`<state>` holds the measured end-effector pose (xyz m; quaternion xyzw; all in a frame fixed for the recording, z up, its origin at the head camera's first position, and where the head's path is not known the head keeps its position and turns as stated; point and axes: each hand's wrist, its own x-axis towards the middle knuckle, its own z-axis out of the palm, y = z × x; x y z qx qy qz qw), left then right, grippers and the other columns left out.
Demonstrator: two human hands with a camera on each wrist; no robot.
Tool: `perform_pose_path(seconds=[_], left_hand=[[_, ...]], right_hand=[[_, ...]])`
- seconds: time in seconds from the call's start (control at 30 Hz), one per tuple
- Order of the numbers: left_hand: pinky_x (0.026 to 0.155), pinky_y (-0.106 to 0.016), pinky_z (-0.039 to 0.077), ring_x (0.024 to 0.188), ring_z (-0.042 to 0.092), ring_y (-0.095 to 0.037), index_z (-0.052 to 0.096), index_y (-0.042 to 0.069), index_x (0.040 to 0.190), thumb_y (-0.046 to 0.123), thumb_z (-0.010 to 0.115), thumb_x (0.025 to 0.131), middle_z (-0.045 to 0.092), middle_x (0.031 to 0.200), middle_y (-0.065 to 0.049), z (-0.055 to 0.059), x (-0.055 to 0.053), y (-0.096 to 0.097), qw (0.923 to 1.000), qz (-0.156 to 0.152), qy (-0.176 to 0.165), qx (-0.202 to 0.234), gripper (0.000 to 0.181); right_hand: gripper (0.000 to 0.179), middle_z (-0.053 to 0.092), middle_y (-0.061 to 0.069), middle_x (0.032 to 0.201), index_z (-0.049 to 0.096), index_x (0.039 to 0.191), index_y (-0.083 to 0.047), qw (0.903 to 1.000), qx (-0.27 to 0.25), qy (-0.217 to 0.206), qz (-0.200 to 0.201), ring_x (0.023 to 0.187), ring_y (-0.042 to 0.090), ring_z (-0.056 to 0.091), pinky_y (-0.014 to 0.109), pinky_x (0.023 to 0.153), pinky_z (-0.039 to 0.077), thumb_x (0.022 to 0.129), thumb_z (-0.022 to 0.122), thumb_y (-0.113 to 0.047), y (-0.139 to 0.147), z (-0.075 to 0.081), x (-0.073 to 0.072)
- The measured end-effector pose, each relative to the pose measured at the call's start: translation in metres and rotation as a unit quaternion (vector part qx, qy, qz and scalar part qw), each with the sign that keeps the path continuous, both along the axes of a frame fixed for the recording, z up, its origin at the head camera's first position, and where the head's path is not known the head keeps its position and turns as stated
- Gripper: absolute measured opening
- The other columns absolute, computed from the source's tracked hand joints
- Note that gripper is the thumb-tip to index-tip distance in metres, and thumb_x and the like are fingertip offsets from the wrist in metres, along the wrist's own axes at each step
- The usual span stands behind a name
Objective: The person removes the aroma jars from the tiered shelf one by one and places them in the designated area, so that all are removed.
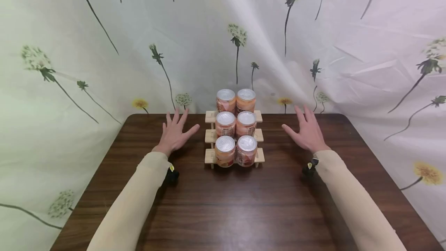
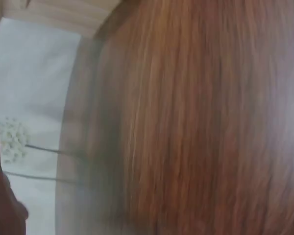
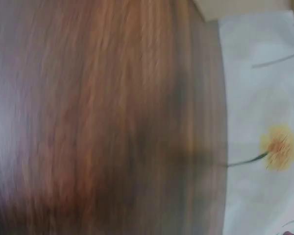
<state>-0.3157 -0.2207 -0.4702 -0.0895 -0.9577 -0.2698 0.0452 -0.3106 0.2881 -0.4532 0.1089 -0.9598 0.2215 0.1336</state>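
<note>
Several cans with silver lids stand in pairs on a three-step wooden rack [image 1: 210, 135] at the middle of the table in the head view. A front-left can [image 1: 225, 156] and a front-right can [image 1: 246, 156] sit on the lowest step. To the rack's left is my left hand [image 1: 174, 133], fingers spread and holding nothing. My right hand [image 1: 307, 131] is on the other side, its fingers also extended, apart from the cans. In the left wrist view, part of the left hand [image 2: 7, 208] shows at the edge, near a corner of the rack [image 2: 73, 14].
The dark wood-grain table [image 1: 230, 212] has rounded far corners. Behind it hangs a pale curtain [image 1: 202, 30] printed with dandelions, reaching round both sides. Black wrist bands with cameras, such as the left wrist camera [image 1: 171, 175], are worn at both cuffs.
</note>
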Motion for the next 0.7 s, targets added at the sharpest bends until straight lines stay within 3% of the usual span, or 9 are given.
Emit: perform_pose_path(seconds=[0.2,0.33,0.47,0.7], left_hand=[[0.124,-0.067,0.015,0.16,0.008,-0.045,0.022,0.022,0.169,0.065,0.038,0.107,0.011,0.176,-0.015,0.002,0.01,0.012,0.9921,-0.049,-0.033,0.111,0.077],[0.122,-0.062,0.028,0.155,0.031,-0.038,0.039,0.021,0.163,0.061,0.041,0.109,0.033,0.17,-0.013,0.0,0.018,0.024,0.9822,-0.054,-0.051,0.172,0.067],[0.114,-0.06,0.041,0.145,0.046,-0.037,0.047,0.017,0.157,0.048,0.051,0.11,0.047,0.16,-0.015,-0.002,0.022,0.035,0.963,-0.069,-0.066,0.252,0.056],[0.101,-0.054,0.054,0.129,0.058,-0.036,0.053,0.006,0.143,0.024,0.068,0.104,0.047,0.152,-0.02,-0.006,0.029,0.051,0.9155,-0.081,-0.122,0.375,0.046]], right_hand=[[0.09,0.015,0.022,0.173,0.02,0.169,-0.022,0.9987,-0.043,-0.021,0.019,0.158,0.046,0.015,0.073,0.116,0.026,0.1,0.057,-0.065,-0.019,0.013,0.005],[0.087,0.02,0.018,0.172,0.022,0.169,-0.02,0.9966,-0.069,-0.018,0.043,0.158,0.041,0.017,0.069,0.12,0.025,0.101,0.056,-0.063,-0.034,0.021,0.004],[0.084,0.025,0.014,0.171,0.025,0.168,-0.019,0.994,-0.085,-0.007,0.069,0.158,0.036,0.021,0.063,0.122,0.024,0.102,0.056,-0.061,-0.049,0.03,0.003],[0.079,0.028,0.011,0.171,0.026,0.167,-0.019,0.9867,-0.117,-0.012,0.113,0.157,0.036,0.024,0.061,0.124,0.023,0.104,0.054,-0.057,-0.077,0.051,0.001]])
